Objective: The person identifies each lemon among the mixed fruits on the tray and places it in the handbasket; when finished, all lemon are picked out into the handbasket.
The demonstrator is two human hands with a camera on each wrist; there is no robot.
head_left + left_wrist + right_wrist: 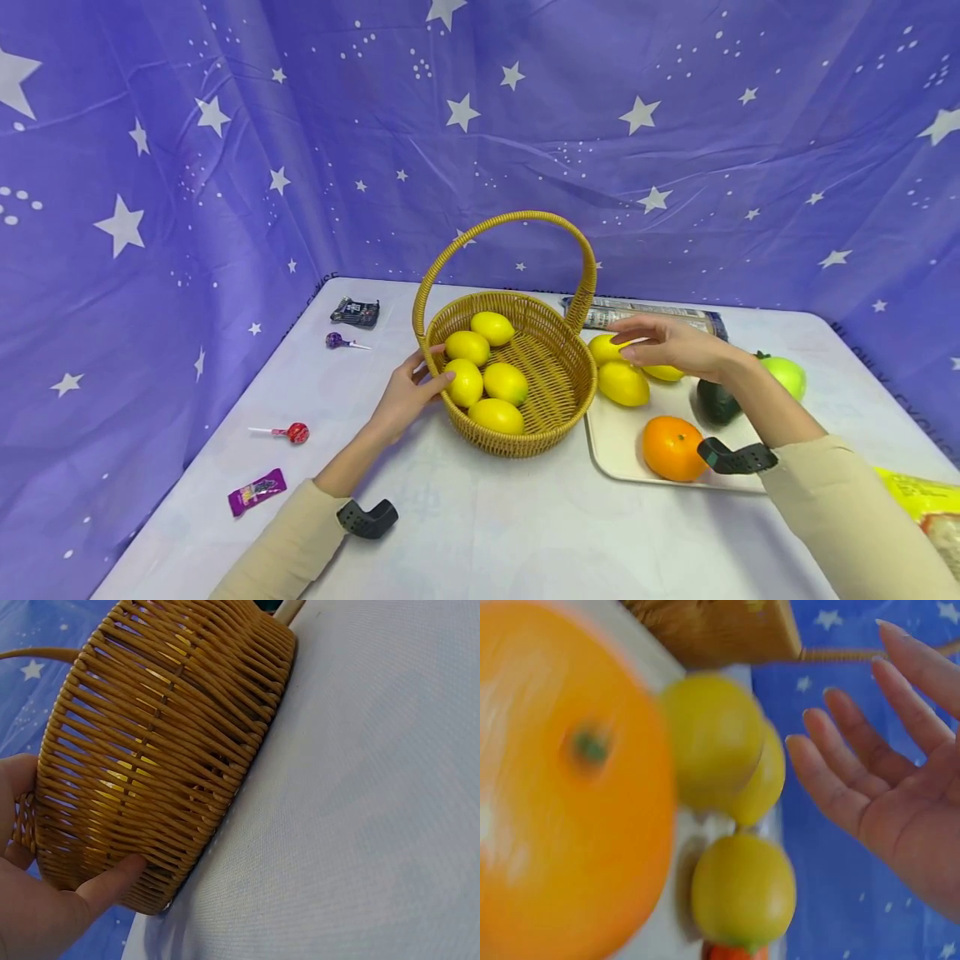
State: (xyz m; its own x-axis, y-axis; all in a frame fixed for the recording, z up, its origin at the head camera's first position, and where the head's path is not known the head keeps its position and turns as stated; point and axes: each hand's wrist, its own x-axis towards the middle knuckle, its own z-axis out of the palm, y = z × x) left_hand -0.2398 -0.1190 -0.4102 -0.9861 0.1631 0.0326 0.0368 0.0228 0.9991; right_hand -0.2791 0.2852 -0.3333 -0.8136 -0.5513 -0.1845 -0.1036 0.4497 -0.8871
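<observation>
A round woven basket [553,350] with a tall arched handle stands mid-table, several lemons [506,383] inside it. At its left side my left hand [405,396] grips the rim; the left wrist view shows a fingertip pressed to the woven wall [165,750]. My right hand [671,346] hovers over the left end of a cream tray [611,462], fingers spread and holding nothing. Below it on the tray lie yellow lemons [624,385], partly covered by the hand in the head view. The right wrist view has the open palm beside the lemons [744,889].
Also on the tray are an orange [673,448], a dark green avocado [716,402] and a green apple [786,377]. Behind it lies a long dark package [705,321]. Lollipops [298,432] and small wrapped sweets [257,492] lie at left; a yellow bag [918,496] is at right.
</observation>
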